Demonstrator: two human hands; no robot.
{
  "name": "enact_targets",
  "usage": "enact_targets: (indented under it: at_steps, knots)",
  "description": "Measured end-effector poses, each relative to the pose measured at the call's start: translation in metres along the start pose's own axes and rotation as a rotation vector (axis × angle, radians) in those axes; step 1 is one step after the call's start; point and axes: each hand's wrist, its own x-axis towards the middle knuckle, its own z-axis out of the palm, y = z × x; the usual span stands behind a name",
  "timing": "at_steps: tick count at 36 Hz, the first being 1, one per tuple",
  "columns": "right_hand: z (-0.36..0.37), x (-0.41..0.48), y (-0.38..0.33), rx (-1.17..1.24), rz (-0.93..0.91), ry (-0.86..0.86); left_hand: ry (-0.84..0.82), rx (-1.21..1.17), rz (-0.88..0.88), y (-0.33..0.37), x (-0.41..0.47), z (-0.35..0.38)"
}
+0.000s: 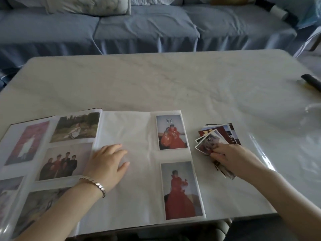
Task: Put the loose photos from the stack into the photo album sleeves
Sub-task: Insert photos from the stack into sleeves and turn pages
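Lying open across the near half of the pale marble-patterned table (173, 80), a large photo album with clear plastic sleeves (139, 197), its left page already filled with several prints, its right page mostly bare white. Pressed flat on that right page, near the spine, the left hand (107, 164), fingers spread and lightly curved, palm down, holding nothing; a silver link bracelet (94, 185) circling the wrist. Down the right edge of the same page, two upright photos already sleeved: an upper print of figures in red (172, 132) and a lower print of a single figure in a long red dress (181, 190). Just beside the album's right edge, on the table, the fanned, untidy stack of loose photos (218, 134). Resting on that stack, the right hand (231, 155), fingers bent and thumb tucked in against the white-bordered top photo (208, 141) (pinched or merely touched, cannot tell). Farther right, a dark slim object (311, 81) at the table's edge, too cut off to identify. Beyond the table, a blue fabric-covered sofa (147, 28) with a pale cushion (86, 5).
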Motion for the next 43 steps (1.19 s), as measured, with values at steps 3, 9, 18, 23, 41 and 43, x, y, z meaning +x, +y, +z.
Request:
enact_targets:
  at_steps: [3,9,18,23,41,43]
  knots:
    - [0.004,-0.001,0.003,-0.054,-0.003,0.028,0.017,0.0,-0.016,0.005,0.002,0.0]
    - [0.004,-0.005,-0.009,-0.153,-0.013,-0.008,0.067,-0.114,0.023,0.027,0.005,-0.002]
    - [0.004,-0.012,-0.014,-0.223,-0.044,0.063,0.063,-0.313,0.056,0.054,0.005,-0.004]
    - [0.003,-0.021,-0.019,-0.073,-0.169,0.436,-0.018,-0.541,-0.034,0.068,0.008,-0.005]
    - [0.005,-0.021,-0.089,0.56,-0.174,0.333,0.106,-0.939,-0.317,0.045,0.01,-0.018]
    - [-0.001,-0.014,-0.094,0.834,0.016,0.149,0.164,-0.89,-0.275,0.037,0.007,-0.024]
